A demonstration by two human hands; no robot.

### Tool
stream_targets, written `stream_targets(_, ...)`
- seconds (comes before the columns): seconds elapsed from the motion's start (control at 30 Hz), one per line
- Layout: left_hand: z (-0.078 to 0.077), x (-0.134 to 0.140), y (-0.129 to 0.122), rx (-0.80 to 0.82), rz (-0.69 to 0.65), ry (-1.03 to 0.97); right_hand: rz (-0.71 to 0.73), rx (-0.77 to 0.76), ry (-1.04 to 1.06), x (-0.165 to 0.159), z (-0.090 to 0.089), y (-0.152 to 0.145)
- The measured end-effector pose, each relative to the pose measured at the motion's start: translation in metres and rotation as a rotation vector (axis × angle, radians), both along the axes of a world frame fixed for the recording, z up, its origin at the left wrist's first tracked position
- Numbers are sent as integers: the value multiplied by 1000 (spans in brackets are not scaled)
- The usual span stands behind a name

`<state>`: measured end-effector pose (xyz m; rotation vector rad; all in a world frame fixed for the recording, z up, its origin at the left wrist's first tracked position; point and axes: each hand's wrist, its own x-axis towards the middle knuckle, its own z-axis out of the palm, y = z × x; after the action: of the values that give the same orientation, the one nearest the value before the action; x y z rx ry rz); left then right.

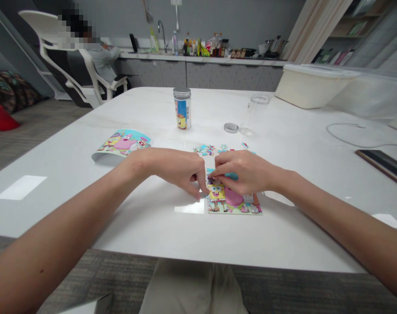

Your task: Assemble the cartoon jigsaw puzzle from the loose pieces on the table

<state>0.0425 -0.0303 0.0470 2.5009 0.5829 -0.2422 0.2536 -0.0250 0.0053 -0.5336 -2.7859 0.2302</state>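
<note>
A partly assembled jigsaw puzzle [234, 200] with yellow and pink cartoon figures lies flat near the table's front edge. At its upper left corner, my right hand [244, 171] is closed, thumb and fingertips together on a small puzzle piece [210, 178]. The hand covers much of the puzzle's upper part. My left hand [182, 170] bends down beside the puzzle's left edge, its index fingertip at the edge and its thumb a little apart, with nothing seen between them. Loose puzzle pieces [205, 150] are scattered just beyond my hands.
A curled picture sheet [123, 143] lies left. Farther back stand a lidded jar [182, 109], a clear open jar [255, 113] and a loose lid [231, 127]. To the right are a dark flat device [385, 165], a cable [345, 139] and a storage box [311, 87]. A person sits back left.
</note>
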Motion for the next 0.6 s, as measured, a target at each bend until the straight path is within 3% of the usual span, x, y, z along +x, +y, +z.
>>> stream_targets(0.17, 1, 0, 0, 0, 2, 13, -140, -20, -10, -1, -1, 2)
stream_targets(0.4, 2, 0, -1, 16, -1, 36, -154, -115, -32, -2, 0, 2)
stream_targets(0.6, 4, -1, -1, 76, 5, 28, -164, -109, -39, -2, -1, 2)
